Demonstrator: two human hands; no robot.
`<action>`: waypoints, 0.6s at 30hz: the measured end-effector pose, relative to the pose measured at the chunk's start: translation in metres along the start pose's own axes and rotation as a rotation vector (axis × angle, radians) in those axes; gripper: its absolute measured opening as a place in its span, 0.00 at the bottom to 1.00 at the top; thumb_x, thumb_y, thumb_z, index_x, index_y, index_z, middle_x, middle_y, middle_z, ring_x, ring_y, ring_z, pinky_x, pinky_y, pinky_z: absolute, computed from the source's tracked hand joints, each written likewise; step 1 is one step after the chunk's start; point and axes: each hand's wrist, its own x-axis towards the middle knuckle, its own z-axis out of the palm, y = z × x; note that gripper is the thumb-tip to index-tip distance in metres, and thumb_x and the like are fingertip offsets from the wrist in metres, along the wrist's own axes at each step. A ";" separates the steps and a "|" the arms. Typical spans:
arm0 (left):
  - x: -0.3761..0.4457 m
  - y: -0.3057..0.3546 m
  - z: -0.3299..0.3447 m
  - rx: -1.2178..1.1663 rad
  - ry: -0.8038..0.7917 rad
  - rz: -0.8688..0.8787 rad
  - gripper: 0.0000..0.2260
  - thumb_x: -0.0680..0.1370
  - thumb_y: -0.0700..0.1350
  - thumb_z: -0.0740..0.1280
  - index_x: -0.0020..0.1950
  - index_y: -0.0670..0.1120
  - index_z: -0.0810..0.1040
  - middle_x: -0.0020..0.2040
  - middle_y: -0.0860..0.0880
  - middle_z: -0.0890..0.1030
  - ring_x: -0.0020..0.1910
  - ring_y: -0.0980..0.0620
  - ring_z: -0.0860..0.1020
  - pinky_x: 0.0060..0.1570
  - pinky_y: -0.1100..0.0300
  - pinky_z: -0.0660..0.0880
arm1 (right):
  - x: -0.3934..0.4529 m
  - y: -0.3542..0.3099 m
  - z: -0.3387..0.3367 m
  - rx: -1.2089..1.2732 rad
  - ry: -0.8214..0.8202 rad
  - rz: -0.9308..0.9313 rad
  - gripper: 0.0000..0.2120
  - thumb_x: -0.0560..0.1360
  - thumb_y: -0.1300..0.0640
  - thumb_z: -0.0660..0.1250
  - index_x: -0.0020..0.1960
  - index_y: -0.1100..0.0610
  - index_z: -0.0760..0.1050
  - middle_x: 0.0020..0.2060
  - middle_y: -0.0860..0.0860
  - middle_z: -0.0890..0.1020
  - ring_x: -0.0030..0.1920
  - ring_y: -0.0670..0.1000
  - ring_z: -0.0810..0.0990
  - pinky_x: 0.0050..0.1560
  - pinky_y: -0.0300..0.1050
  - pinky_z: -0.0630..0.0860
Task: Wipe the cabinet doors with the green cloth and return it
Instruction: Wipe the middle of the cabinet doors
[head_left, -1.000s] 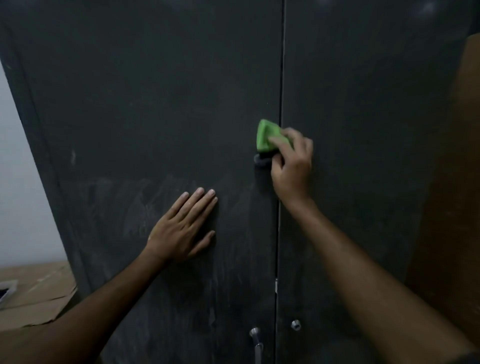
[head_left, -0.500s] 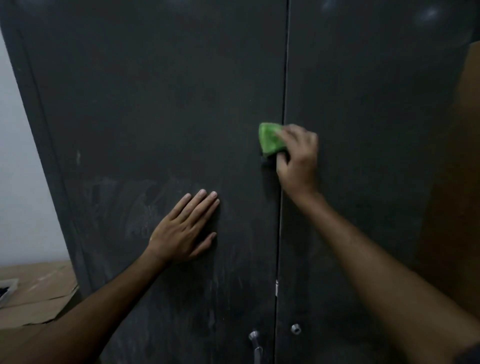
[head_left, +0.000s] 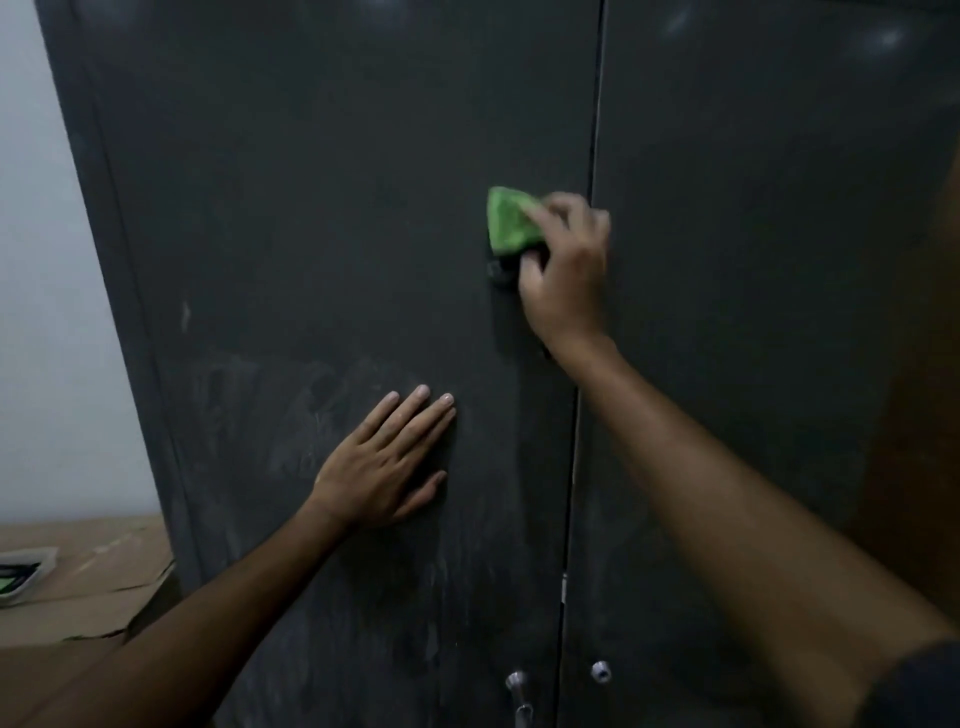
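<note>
A dark grey cabinet fills the view, with a left door (head_left: 311, 208) and a right door (head_left: 769, 260) meeting at a vertical seam. My right hand (head_left: 563, 275) grips a folded green cloth (head_left: 511, 223) and presses it on the left door just left of the seam, over a dark knob (head_left: 500, 273). My left hand (head_left: 387, 467) lies flat on the left door lower down, fingers straight and pointing up and right. Pale smears streak the door around that hand.
Near the bottom of the doors sit a metal handle (head_left: 518, 691) and a round lock (head_left: 601, 671). At lower left is a brown cardboard surface (head_left: 88, 577) with a small tray (head_left: 21, 571) on it. A white wall (head_left: 52, 312) stands left; a brown panel (head_left: 930, 441) right.
My right hand has slid the green cloth slightly left, from the seam onto the left door by the knob. My left hand has stayed flat in the same place.
</note>
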 end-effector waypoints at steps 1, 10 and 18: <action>0.001 0.000 -0.001 0.002 -0.002 -0.001 0.36 0.84 0.60 0.60 0.86 0.42 0.56 0.86 0.45 0.54 0.85 0.44 0.55 0.84 0.45 0.51 | 0.014 -0.018 0.007 0.029 0.011 0.027 0.24 0.68 0.69 0.64 0.62 0.58 0.82 0.60 0.57 0.80 0.57 0.62 0.74 0.57 0.60 0.74; 0.001 0.001 -0.002 -0.025 0.004 -0.018 0.35 0.84 0.60 0.61 0.86 0.44 0.57 0.86 0.46 0.56 0.85 0.44 0.55 0.84 0.45 0.51 | -0.064 0.021 0.000 0.012 -0.137 -0.187 0.20 0.67 0.67 0.71 0.57 0.57 0.84 0.58 0.57 0.80 0.57 0.63 0.76 0.56 0.60 0.75; -0.021 -0.001 -0.041 -0.216 0.137 -0.349 0.27 0.82 0.55 0.66 0.77 0.43 0.71 0.79 0.40 0.68 0.81 0.39 0.64 0.81 0.41 0.59 | -0.198 0.011 0.011 0.060 -0.407 -0.213 0.26 0.66 0.71 0.73 0.63 0.55 0.83 0.58 0.61 0.78 0.56 0.62 0.76 0.55 0.57 0.79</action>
